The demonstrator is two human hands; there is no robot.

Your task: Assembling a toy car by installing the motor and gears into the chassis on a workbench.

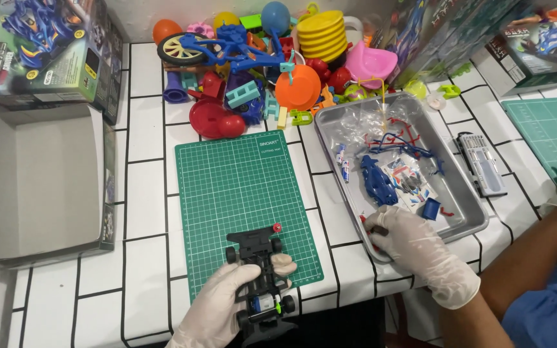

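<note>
My left hand (227, 303), in a white glove, grips a black toy car chassis (259, 277) with black wheels at the near edge of a green cutting mat (240, 187). A small red part sits at the chassis's far end. My right hand (407, 241), also gloved, rests on the near corner of a metal tray (469, 206) and pinches a small dark piece. In the tray lie a blue car body (376, 180), a sticker sheet (406, 180), blue and red part frames (401, 142) and clear plastic bags.
A heap of colourful plastic toys (259, 64) fills the back of the white tiled table. An open cardboard box (46, 180) lies left, with a printed kit box (40, 51) behind it. A grey tool case (481, 164) sits right of the tray, beside another green mat (549, 129).
</note>
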